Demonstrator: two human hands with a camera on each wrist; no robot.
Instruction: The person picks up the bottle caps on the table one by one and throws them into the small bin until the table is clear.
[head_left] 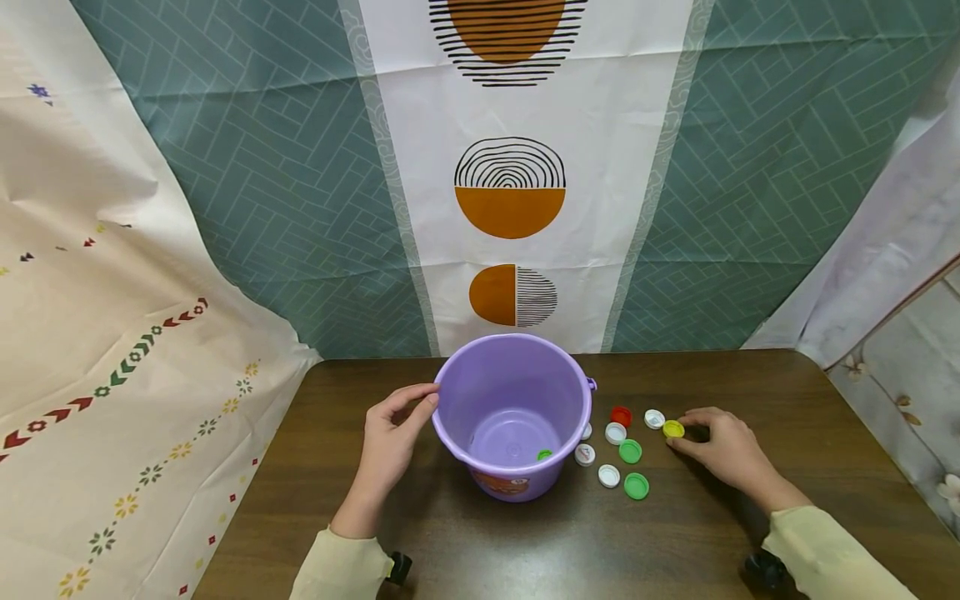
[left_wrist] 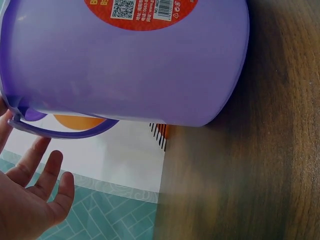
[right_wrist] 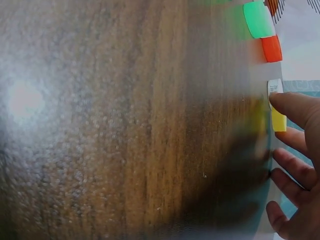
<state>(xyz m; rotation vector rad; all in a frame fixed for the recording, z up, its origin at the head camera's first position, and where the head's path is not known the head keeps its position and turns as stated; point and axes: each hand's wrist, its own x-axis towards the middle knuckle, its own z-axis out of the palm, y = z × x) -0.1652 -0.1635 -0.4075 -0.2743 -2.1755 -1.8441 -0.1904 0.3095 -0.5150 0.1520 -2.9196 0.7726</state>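
A purple plastic bucket (head_left: 504, 477) stands upright on the table with a green bottle cap (head_left: 543, 455) inside. At its left rim my left hand (head_left: 392, 442) pinches the edge between thumb and index finger; in the left wrist view the other fingers spread beside the purple handle (left_wrist: 75, 134). My right hand (head_left: 722, 450) has thumb and fingers around a yellow bottle cap (head_left: 673, 428), at table level. A white cap (head_left: 654, 419) lies just left of it. In the right wrist view the yellow cap (right_wrist: 279, 119) is partly behind a finger.
Between bucket and right hand lie several loose caps: a red cap (head_left: 620, 416), green caps (head_left: 637, 486) and white caps (head_left: 609, 476). One white cap is partly hidden by the bucket. The brown wooden table (head_left: 480, 550) ends at a patterned cloth (head_left: 510, 108) behind.
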